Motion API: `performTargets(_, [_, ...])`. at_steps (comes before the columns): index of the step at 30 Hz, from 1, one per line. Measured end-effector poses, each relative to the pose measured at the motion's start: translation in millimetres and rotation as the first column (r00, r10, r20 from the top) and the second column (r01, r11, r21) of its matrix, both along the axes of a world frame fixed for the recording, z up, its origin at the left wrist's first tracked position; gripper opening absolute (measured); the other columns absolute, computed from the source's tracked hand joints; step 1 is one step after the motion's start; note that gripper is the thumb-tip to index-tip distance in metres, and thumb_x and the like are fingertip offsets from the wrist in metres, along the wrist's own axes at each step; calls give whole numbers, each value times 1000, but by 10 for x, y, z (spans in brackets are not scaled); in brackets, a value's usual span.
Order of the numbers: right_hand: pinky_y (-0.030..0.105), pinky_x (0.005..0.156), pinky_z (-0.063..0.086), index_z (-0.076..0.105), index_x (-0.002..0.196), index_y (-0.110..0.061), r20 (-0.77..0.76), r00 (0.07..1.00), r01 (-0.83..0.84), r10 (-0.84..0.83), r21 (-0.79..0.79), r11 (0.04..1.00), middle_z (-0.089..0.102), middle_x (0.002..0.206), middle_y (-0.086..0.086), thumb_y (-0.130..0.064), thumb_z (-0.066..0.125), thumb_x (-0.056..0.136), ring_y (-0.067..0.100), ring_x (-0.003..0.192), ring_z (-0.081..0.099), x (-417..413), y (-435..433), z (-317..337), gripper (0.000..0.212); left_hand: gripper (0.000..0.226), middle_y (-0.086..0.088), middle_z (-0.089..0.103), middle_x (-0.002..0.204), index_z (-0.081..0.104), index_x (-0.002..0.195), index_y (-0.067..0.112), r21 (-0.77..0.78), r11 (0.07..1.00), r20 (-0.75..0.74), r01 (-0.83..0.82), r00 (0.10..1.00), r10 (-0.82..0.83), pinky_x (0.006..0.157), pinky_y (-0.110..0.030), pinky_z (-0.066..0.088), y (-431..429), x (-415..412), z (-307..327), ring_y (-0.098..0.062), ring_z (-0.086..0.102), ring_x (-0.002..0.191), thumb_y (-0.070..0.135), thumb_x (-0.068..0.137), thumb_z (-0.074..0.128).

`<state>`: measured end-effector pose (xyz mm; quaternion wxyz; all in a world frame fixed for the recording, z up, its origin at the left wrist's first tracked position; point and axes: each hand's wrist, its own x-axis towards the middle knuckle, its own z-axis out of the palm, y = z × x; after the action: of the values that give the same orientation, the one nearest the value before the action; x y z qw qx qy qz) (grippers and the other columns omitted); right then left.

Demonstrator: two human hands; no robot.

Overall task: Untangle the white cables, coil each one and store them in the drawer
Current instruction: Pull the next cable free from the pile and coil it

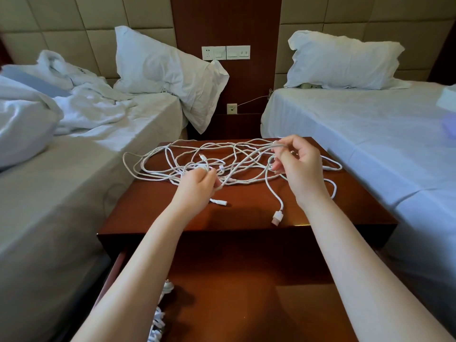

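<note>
A tangle of white cables [172, 159] sprawls over the top of a dark wooden nightstand [246, 211] between two beds. My left hand [197, 187] grips a bunch of strands at the tangle's near side. My right hand [299, 166] is raised over the right part and pinches a strand between thumb and fingers. A loose USB plug [277, 217] lies near the front edge, and a smaller connector [218, 201] lies by my left hand. Below, the drawer [246, 292] stands pulled out, with white cable [158, 319] showing at its left side beside my left forearm.
An unmade bed [74, 169] with a pillow [160, 67] flanks the nightstand on the left, a made bed [370, 134] with a pillow [345, 60] on the right. Wall switches and sockets [225, 53] sit on the wooden panel behind.
</note>
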<state>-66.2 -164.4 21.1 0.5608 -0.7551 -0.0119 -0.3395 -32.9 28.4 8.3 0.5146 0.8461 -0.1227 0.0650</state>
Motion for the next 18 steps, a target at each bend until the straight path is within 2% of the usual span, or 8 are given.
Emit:
performTargets(3, [33,77,54,63,82,-21,-63,985,-154,161,97,983,56,72,-4,-14,58,87,9,71,57,5,11,-6,10,43,6,42,47,55,64,8,-32,996,-141,83,986,-87,66,-35,46,-17,31,-68,-11,40,50,24,101,40])
performTargets(5, [31,84,51,63,81,-25,-70,965,-239,255,181,954,56,82,-3,-26,58,82,9,79,55,10,23,-2,6,45,6,36,44,55,65,9,-82,984,-221,159,960,-174,48,-25,37,-27,19,-80,-13,33,46,27,102,39])
performTargets(7, [33,89,49,62,74,-29,-52,965,-241,258,221,945,54,88,0,-35,60,83,11,81,55,9,16,1,11,49,5,32,43,53,65,9,-162,953,-299,257,907,-295,40,-20,25,-27,-18,-65,-12,27,43,35,102,36])
performTargets(9, [34,90,49,59,76,-28,-53,987,-143,153,158,977,52,94,10,-36,61,91,17,83,54,14,-10,-10,18,53,5,29,44,51,65,10,-235,886,-378,400,802,-463,40,-20,22,-23,-59,-54,-11,23,41,47,99,35])
performTargets(11, [29,86,49,55,80,-26,-51,998,-42,47,86,995,50,103,12,-35,57,95,23,88,54,33,-20,-30,18,52,7,26,45,51,64,12,-290,774,-439,563,640,-630,41,-19,22,-24,-101,-34,-9,20,41,53,94,40])
performTargets(13, [20,80,47,54,83,-23,-33,999,9,-7,74,997,48,99,3,-34,56,96,18,87,52,64,-9,-71,17,41,7,27,46,52,64,13,-337,650,-438,681,497,-749,43,-20,23,-43,-145,13,-9,21,41,40,93,41])
performTargets(15, [9,73,42,55,86,-18,-33,998,49,-47,45,998,44,93,-4,-32,56,96,10,83,47,96,25,-123,18,39,7,29,47,55,66,12,-380,543,-410,748,390,-824,44,-20,24,-64,-199,81,-9,22,41,31,93,34])
performTargets(18, [4,70,37,57,88,-13,-34,999,38,-40,-39,999,44,92,-5,-30,58,95,8,81,46,135,105,-214,18,43,7,32,47,58,70,10,-411,433,-362,802,293,-885,46,-21,28,-117,-282,183,-9,25,42,26,96,28])
